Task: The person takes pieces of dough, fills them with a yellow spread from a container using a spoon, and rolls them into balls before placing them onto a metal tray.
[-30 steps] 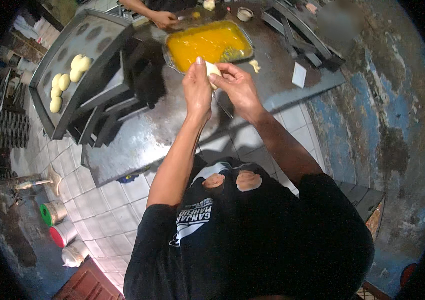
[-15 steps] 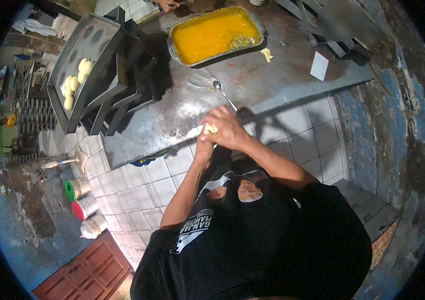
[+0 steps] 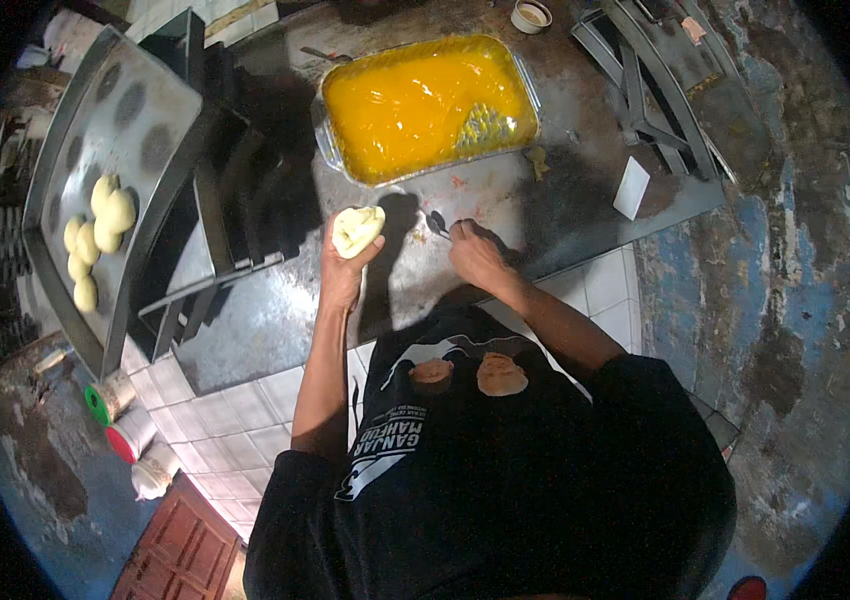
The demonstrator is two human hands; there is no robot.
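Note:
In my left hand point(image 3: 343, 275) sits a pale yellow lump of dough point(image 3: 357, 230), hollowed in the middle, with my fingers wrapped round its sides. My right hand point(image 3: 477, 256) grips the handle of a metal spoon point(image 3: 436, 222) just above the table. Beyond both hands stands a rectangular tray of glossy orange-yellow filling point(image 3: 415, 105); its right front part is scooped down to the patterned bottom. A small scrap of dough point(image 3: 537, 162) lies beside that tray's right front corner.
At the left, a dark metal baking tray point(image 3: 150, 100) with several pale dough balls point(image 3: 105, 215) rests on stacked trays. A white card point(image 3: 631, 188) lies at the table's right, near metal racks point(image 3: 635, 90). A small bowl point(image 3: 531, 16) stands at the back.
My hands have come apart. The left moved left with the dough, now hollowed and facing up; the right moved right and took hold of the spoon that lay on the table.

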